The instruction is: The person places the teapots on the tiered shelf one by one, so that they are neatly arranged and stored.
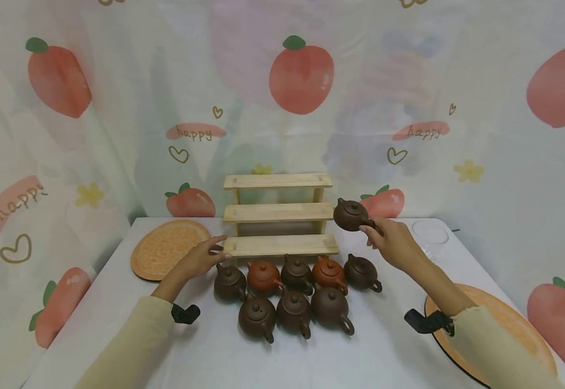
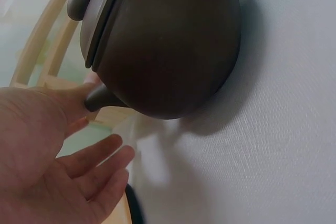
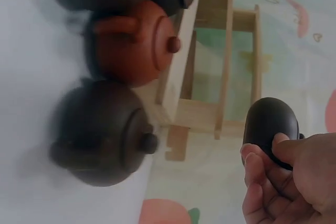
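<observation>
My right hand (image 1: 396, 243) pinches a small dark brown teapot (image 1: 350, 214) by its handle, holding it up beside the right end of the wooden shelf's (image 1: 277, 213) middle step. Its dark body (image 3: 270, 124) also shows in the right wrist view, thumb and fingers at the handle. At the shelf's left end, my left hand (image 1: 202, 256) has its fingertips right at the lowest step, the fingers loosely spread. Close by it stands another dark teapot (image 2: 168, 45), its spout overlapping the thumb in the left wrist view. Several teapots, dark brown and two reddish ones (image 1: 263, 277), stand before the shelf.
A round orange-patterned mat (image 1: 166, 248) lies at the back left, and a similar mat (image 1: 501, 335) lies at the right under my forearm. A clear round dish (image 1: 430, 232) is at the back right. A fruit-printed curtain (image 1: 282, 135) hangs behind the white table (image 1: 190, 356).
</observation>
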Available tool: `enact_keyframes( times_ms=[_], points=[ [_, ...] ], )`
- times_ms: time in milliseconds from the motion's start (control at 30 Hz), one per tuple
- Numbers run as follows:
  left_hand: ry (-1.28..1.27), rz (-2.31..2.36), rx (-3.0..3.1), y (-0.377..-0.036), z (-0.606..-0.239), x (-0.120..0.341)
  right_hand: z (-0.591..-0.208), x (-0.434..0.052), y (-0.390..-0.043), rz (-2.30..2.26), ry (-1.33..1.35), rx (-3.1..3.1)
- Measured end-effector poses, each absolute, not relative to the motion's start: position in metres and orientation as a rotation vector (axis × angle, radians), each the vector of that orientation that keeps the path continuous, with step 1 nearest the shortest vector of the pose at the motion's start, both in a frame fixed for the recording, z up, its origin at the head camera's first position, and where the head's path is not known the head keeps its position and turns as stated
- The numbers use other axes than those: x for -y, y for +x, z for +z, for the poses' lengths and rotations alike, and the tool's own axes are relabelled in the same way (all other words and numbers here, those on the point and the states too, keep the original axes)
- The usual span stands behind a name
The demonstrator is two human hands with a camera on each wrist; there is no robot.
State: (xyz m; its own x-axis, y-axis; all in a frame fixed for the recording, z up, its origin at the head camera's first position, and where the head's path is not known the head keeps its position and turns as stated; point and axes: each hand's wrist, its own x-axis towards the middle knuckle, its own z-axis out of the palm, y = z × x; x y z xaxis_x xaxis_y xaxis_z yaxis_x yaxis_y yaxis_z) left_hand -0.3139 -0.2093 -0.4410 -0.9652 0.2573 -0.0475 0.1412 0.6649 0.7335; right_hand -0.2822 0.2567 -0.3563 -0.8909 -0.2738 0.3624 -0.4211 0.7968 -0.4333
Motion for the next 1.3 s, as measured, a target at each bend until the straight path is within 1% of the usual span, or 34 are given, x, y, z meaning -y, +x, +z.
enact_keyframes(
  times_ms=[267,500,900,1300],
  points=[
    [0.338,1.215,-2.727,-0.314,-0.442,0.21,-0.33,-0.24,-0.315,0.786,0.574,2.722],
    [0.367,1.233,-2.729,-0.314,-0.443,0.207,-0.314,-0.234,-0.338,0.771,0.494,2.764],
    [0.358,1.201,-2.756,-0.313,-0.441,0.211,-0.297,-0.217,-0.369,0.739,0.466,2.798],
    [0.331,1.199,-2.756,-0.315,-0.444,0.209,-0.294,-0.206,-0.393,0.748,0.424,2.863]
  ],
)
